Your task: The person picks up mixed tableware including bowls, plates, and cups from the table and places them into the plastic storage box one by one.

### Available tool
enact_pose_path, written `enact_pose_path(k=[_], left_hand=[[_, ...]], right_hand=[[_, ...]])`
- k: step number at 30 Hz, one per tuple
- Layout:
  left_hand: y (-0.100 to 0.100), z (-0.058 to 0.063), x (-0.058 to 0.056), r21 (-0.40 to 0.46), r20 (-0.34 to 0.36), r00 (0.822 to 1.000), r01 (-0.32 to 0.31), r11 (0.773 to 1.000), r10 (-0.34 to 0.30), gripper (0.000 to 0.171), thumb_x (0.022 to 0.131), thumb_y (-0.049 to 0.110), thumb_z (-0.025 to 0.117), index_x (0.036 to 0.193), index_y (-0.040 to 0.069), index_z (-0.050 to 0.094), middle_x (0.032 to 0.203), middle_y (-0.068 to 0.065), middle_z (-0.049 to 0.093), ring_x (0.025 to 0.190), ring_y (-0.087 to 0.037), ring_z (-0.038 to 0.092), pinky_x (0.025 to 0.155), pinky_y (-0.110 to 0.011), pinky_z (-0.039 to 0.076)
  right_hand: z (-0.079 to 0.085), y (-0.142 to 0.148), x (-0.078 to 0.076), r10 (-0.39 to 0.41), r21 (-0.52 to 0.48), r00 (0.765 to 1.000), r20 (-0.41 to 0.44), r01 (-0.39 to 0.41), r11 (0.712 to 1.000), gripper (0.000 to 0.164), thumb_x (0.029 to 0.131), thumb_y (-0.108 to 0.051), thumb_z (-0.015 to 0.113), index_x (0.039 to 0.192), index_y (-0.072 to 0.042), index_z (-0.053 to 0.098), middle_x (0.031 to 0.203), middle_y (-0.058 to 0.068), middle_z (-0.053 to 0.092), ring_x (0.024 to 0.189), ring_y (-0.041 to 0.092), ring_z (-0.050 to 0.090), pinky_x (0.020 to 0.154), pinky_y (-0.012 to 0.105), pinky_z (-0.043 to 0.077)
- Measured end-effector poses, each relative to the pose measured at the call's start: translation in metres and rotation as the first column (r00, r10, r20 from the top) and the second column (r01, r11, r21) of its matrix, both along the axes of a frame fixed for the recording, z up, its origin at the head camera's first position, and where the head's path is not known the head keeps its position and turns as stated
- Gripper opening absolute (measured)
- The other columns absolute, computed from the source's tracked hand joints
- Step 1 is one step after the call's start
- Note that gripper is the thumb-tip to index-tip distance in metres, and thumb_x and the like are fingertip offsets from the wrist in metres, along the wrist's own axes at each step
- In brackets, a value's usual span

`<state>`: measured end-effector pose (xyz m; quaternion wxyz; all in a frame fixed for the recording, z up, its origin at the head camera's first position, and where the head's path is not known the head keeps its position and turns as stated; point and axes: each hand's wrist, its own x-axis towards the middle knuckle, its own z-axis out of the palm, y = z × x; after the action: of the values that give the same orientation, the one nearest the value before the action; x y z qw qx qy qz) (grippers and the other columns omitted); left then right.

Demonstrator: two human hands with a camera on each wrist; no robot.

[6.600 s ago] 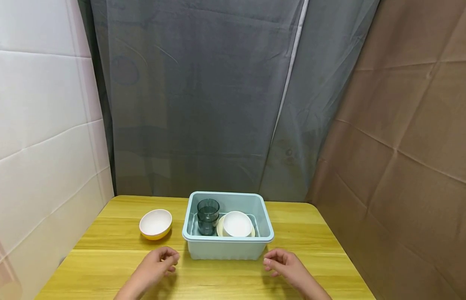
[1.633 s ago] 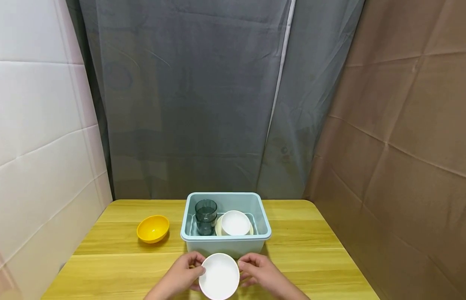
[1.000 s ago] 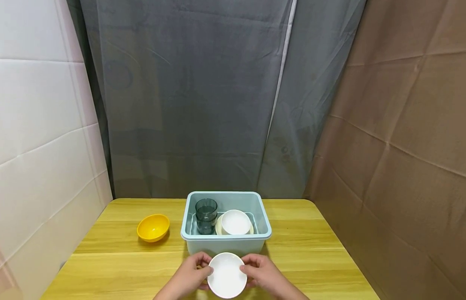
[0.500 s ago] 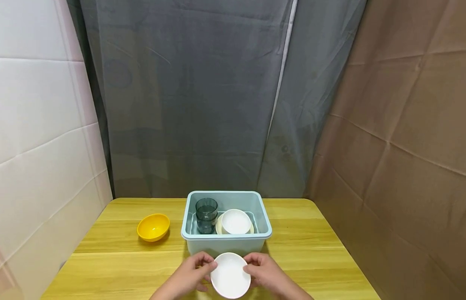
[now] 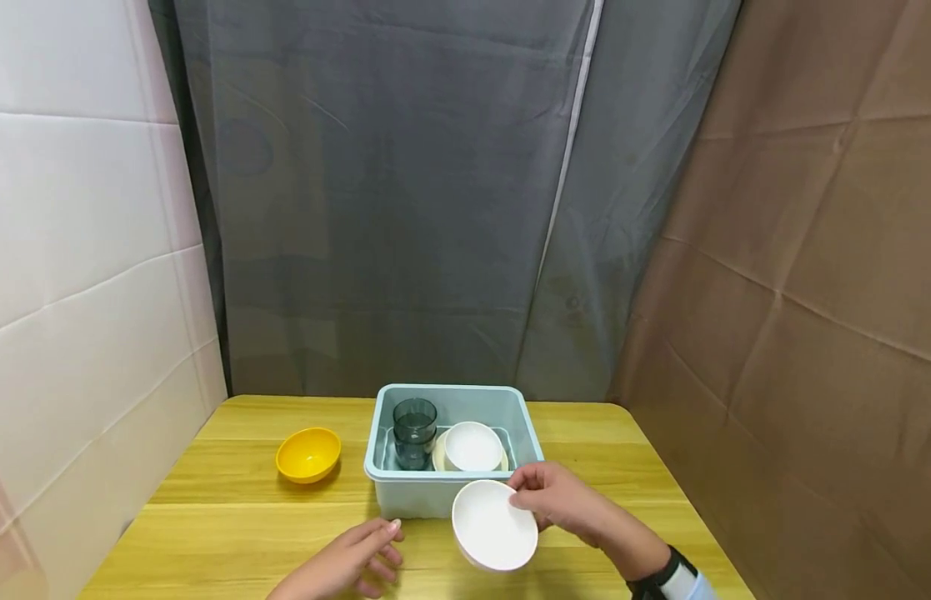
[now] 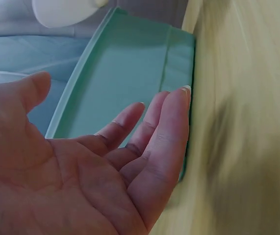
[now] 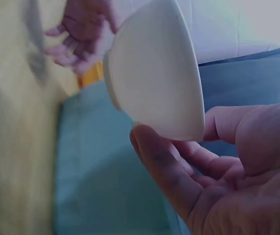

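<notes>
My right hand (image 5: 566, 502) pinches the rim of a small white bowl (image 5: 495, 527) just in front of the light blue plastic basin (image 5: 412, 498). Thumb inside and fingers outside, it holds the bowl tilted, with the inside toward the head camera. In the right wrist view the bowl (image 7: 154, 73) shows its outer wall and foot, clear of the table. Left of it my left hand (image 5: 348, 557) holds nothing; its fingers (image 6: 162, 142) are loosely bent, palm visible, near the basin's side in the left wrist view.
Inside the basin are dark clear cups (image 5: 415, 454), stacked, and another white bowl (image 5: 473, 446) on a pale yellow plate (image 5: 438, 458). A yellow bowl (image 5: 307, 457) sits left of the basin on the wooden table (image 5: 232, 517). Grey curtain (image 5: 405, 208) hangs behind.
The white bowl, first nested in the yellow bowl, came out and was held by both hands. My left hand has since let go and drawn left; my right hand moved the bowl rightward, nearer the basin.
</notes>
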<state>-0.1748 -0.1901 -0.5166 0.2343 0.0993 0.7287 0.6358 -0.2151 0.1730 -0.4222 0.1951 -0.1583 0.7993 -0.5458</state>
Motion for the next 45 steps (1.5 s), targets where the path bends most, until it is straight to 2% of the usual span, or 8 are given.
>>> enact_pose_path(k=[4,8,13,18,27,34,45], left_hand=[[-0.002,-0.003,0.001,-0.007,0.032,0.999,0.000,1.000,0.000,0.059,0.118,0.051,0.048,0.137,-0.004,0.060,0.117,-0.015,0.072,0.102,-0.030,0.072,0.089,-0.048,0.064],[-0.003,-0.007,0.002,-0.025,0.075,0.997,0.024,0.999,-0.022,0.062,0.116,0.056,0.050,0.134,-0.002,0.061,0.117,-0.014,0.073,0.103,-0.029,0.072,0.091,-0.048,0.063],[-0.003,-0.011,0.000,-0.066,0.092,0.995,0.037,0.997,-0.031,0.066,0.114,0.062,0.049,0.133,0.000,0.062,0.115,-0.012,0.073,0.103,-0.028,0.071,0.090,-0.050,0.063],[-0.003,-0.013,0.000,-0.083,0.090,0.996,0.033,0.996,-0.026,0.068,0.114,0.062,0.048,0.135,-0.001,0.061,0.115,-0.011,0.073,0.103,-0.028,0.072,0.090,-0.051,0.064],[-0.007,-0.015,0.002,-0.075,0.080,0.996,0.038,0.996,-0.032,0.060,0.117,0.054,0.047,0.134,-0.002,0.062,0.113,-0.011,0.074,0.103,-0.028,0.073,0.090,-0.050,0.064],[-0.007,-0.014,0.000,-0.083,0.060,0.998,0.016,0.996,-0.011,0.058,0.117,0.054,0.049,0.131,-0.001,0.063,0.112,-0.010,0.073,0.102,-0.028,0.072,0.089,-0.050,0.063],[-0.009,-0.018,-0.001,-0.082,0.055,0.998,0.025,0.996,-0.021,0.055,0.118,0.050,0.048,0.131,-0.001,0.063,0.111,-0.010,0.074,0.103,-0.029,0.072,0.091,-0.052,0.063]], right_hand=[[0.026,0.005,-0.024,0.036,0.051,0.998,-0.053,-0.034,0.998,0.014,0.105,-0.009,0.071,0.113,0.001,0.071,0.092,0.005,0.069,0.081,0.018,0.065,0.067,0.031,0.061],[0.042,0.008,-0.058,0.029,0.109,0.993,-0.110,-0.017,0.994,0.014,0.106,-0.011,0.073,0.114,0.000,0.073,0.095,0.007,0.071,0.085,0.021,0.066,0.070,0.034,0.062],[0.050,0.005,-0.099,-0.013,0.193,0.986,-0.164,0.046,0.980,0.012,0.104,-0.013,0.077,0.111,-0.003,0.077,0.096,0.007,0.071,0.087,0.023,0.065,0.072,0.037,0.062],[0.048,-0.006,-0.128,-0.023,0.280,0.981,-0.192,0.077,0.957,0.007,0.102,-0.011,0.080,0.106,-0.005,0.079,0.096,0.007,0.072,0.083,0.023,0.065,0.069,0.035,0.060],[0.040,-0.035,-0.153,0.032,0.413,0.974,-0.225,0.066,0.909,0.005,0.100,-0.008,0.082,0.098,-0.005,0.078,0.092,0.005,0.071,0.083,0.019,0.065,0.071,0.040,0.065],[0.036,-0.050,-0.168,0.082,0.508,0.951,-0.297,0.085,0.857,0.007,0.098,-0.002,0.083,0.093,-0.003,0.077,0.086,0.003,0.070,0.077,0.016,0.064,0.064,0.034,0.061],[0.023,-0.058,-0.185,0.047,0.608,0.968,-0.248,0.117,0.786,0.015,0.095,0.002,0.085,0.085,-0.003,0.075,0.078,0.000,0.067,0.070,0.015,0.067,0.065,0.029,0.061]])
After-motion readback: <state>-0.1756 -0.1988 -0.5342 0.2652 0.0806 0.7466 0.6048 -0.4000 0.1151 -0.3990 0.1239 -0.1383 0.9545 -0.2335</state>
